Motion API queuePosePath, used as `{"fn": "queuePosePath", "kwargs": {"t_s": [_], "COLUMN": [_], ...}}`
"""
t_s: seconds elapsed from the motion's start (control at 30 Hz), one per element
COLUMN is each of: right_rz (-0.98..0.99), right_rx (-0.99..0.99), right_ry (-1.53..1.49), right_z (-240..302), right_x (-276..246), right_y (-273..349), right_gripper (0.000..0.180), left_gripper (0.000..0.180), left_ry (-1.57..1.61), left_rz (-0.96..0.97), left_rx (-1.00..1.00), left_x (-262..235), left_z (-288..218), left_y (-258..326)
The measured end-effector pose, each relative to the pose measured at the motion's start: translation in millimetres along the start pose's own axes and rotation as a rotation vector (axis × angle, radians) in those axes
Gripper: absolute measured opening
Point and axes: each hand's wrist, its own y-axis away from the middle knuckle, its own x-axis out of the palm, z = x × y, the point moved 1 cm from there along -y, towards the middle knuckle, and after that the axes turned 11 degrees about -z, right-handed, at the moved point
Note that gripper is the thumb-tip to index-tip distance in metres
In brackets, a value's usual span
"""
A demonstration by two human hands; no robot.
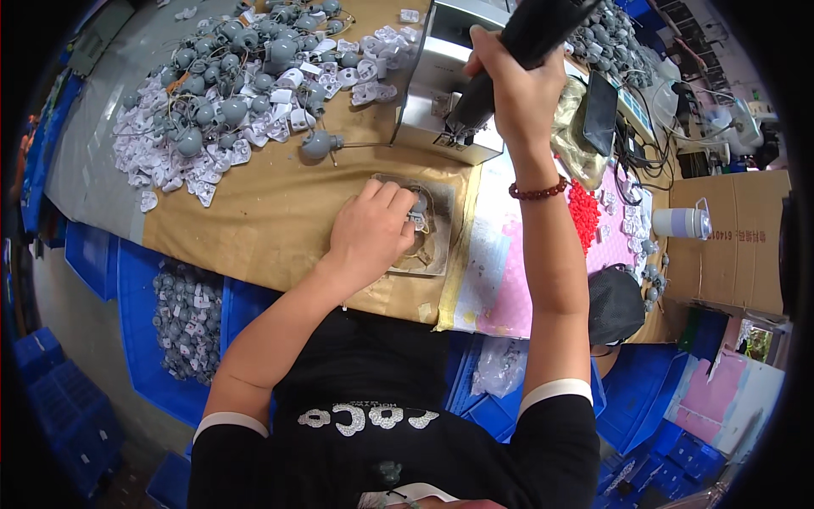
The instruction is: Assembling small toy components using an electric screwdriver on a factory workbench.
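My right hand (pixel 527 106) is wrapped round a black powered screwdriver (pixel 543 32), whose tip points down at the front of a silver box-shaped machine (pixel 441 36). Whether the tip touches the machine I cannot tell. Low on the bench, my left hand (pixel 370 227) has its fingers closed on a small grey-and-white plastic part (pixel 418 219). That part sits in the hollow of a flat square fixture (pixel 434 261), and the fingers hide much of it. Just beyond the fixture lies a grey round lamp-holder-like piece (pixel 319 145) with a wire.
A big heap of grey round pieces and white plastic parts (pixel 225 102) covers the far left. Red small parts (pixel 582 212), a black phone (pixel 599 110), a white bottle (pixel 681 223) and a cardboard box (pixel 738 246) stand right. Blue bins (pixel 144 356) sit below the bench edge.
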Motion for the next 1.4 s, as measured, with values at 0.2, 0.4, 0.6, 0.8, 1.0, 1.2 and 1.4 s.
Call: {"fn": "queuePosePath", "kwargs": {"t_s": [0.2,0.4,0.6,0.8,1.0,1.2,1.4], "right_rz": [0.129,0.137,0.149,0.14,0.263,0.425,0.412], "right_rx": [0.244,0.199,0.187,0.17,0.161,-0.043,-0.058], "right_ry": [-0.026,-0.135,-0.141,-0.187,-0.113,-0.016,-0.074], "right_z": [36.0,37.1,33.5,34.7,41.0,38.5,29.1], "right_x": [-2.6,-8.0,-11.0,-12.5,-14.7,-19.3,-22.2], "right_y": [49.8,96.4,105.6,111.6,112.2,116.9,124.7], "right_gripper": [0.069,0.02,0.02,0.023,0.037,0.071,0.073], "left_gripper": [0.031,0.031,0.03,0.032,0.031,0.032,0.035], "left_ry": [0.019,-0.008,-0.016,-0.011,0.023,0.128,0.114], "left_rz": [0.01,0.001,0.009,-0.044,-0.034,-0.045,-0.063], "left_rx": [-0.03,0.006,-0.014,0.019,-0.003,-0.008,0.011], "left_x": [-0.2,-0.2,0.6,1.4,0.4,-0.3,-1.6], "left_z": [0.8,3.1,1.5,3.2,4.7,7.7,5.8], "left_y": [1.6,-0.2,-0.8,-0.1,-0.5,-3.2,-3.5]}}
